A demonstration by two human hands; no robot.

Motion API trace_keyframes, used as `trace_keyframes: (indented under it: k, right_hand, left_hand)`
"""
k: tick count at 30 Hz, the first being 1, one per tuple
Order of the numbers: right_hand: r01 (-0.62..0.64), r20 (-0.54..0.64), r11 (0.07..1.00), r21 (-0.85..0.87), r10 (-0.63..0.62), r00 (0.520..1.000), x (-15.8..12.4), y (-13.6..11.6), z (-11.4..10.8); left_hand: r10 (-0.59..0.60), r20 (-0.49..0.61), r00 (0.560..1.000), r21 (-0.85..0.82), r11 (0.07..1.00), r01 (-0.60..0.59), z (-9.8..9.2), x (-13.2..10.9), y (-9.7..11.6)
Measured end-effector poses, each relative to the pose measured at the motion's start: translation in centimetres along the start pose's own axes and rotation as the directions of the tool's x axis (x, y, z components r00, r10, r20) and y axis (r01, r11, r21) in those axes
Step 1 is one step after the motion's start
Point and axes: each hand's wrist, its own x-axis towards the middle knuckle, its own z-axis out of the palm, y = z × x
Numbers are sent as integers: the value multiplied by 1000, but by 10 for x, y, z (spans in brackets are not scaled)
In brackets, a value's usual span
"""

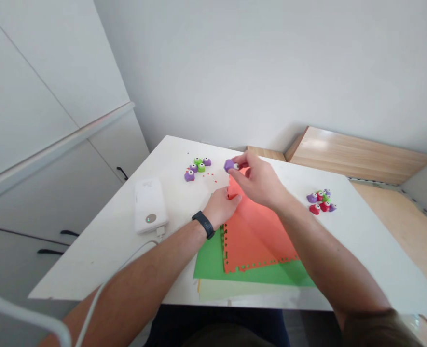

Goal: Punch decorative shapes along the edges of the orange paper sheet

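Head view: I watch remotely as two bare hands work over a white table (179, 205).
Right hand: (258, 180) closed, thumb and fingers gripping the purple eyed piece (230, 166).
Purple eyed piece: at the right hand's fingertips, farther from me than the left hand, by the upper left corner of the orange sheet (254, 231); I can't tell if it touches the paper.
Left hand: (220, 207) pinching the orange sheet's left edge, thumb on top; I can't see the fingers beneath. Dark wristband (203, 224) on this arm.
Orange sheet: under both hands, holes and notches along left and near edges, overlying a green sheet (208, 262).
Left cluster: green and purple eyed pieces (201, 167), beyond the left hand, left of the held piece.
Red bits: (208, 174) scattered between left cluster and hands.
Right cluster: red, purple and green eyed pieces (324, 206), right of the right forearm.
White device: (148, 200) left of the left hand, well apart, cable (141, 248) plugged into its near end.
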Motion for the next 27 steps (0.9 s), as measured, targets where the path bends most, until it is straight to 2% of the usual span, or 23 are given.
trace_keyframes:
  k: [3,7,11,15,19,27]
  right_hand:
    - [-140,-97,956,258,170,981,-33,43,-31]
    - [-289,-27,774,564,367,930,-75,100,-59]
    - [-391,66,653,648,464,884,-104,136,-68]
    - [-372,69,554,744,490,869,-115,148,-64]
    - [-365,106,481,797,483,869,-117,149,-60]
    - [-395,83,532,749,516,853,-117,161,-56]
  left_hand:
    - [15,14,1000,-29,999,-14,1,-2,0]
    - [14,41,999,-46,999,-12,2,-2,-1]
    - [12,61,998,-51,999,-8,2,-2,-3]
    - [12,72,997,-110,994,-4,0,-1,-4]
    - [-13,21,1000,-172,985,16,-4,1,-4]
    - [12,-65,998,-189,982,-24,-4,0,3]
